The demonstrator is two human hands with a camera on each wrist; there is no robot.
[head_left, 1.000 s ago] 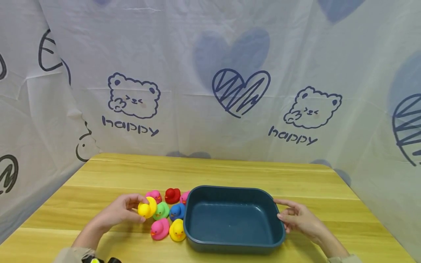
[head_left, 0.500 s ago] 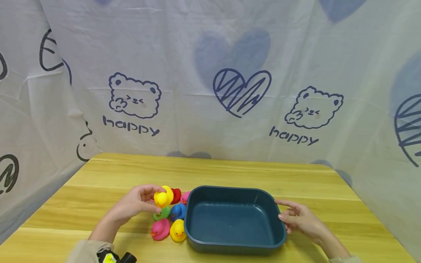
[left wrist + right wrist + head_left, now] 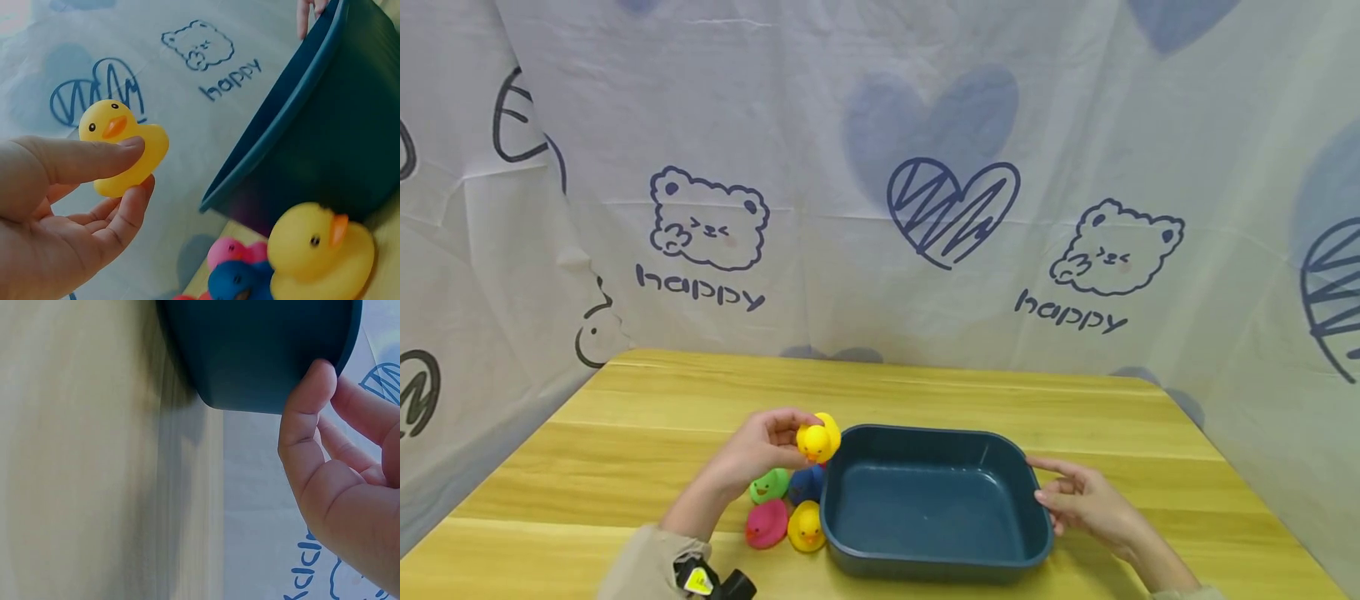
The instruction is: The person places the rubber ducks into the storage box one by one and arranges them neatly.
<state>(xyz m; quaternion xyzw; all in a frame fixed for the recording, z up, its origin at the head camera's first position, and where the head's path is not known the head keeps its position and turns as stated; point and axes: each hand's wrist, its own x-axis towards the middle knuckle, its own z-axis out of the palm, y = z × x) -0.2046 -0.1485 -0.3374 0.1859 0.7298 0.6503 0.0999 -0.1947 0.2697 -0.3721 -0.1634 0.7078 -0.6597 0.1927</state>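
A yellow rubber duck (image 3: 817, 442) is pinched between the thumb and fingers of my left hand (image 3: 763, 450), raised near the far left corner of the dark blue plastic basin (image 3: 936, 567). In the left wrist view the thumb of my left hand (image 3: 69, 181) lies across the duck's side. At the basin's right end my right hand (image 3: 1082, 504) holds the rim with thumb and forefinger. Left of the basin sit a green duck (image 3: 769, 485), a blue duck (image 3: 807, 483), a pink duck (image 3: 767, 523) and another yellow duck (image 3: 806, 527). My left hand hides the ducks behind them.
A wooden table (image 3: 700, 392) carries everything. Low in the left wrist view another pink duck (image 3: 234, 250) and a sliver of red show by the basin. A white cloth (image 3: 850, 317) printed with bears and hearts hangs behind the table.
My left hand has moved right and away from me with the yellow duck, from over the duck group to the basin's far left corner. The right hand and basin stay put.
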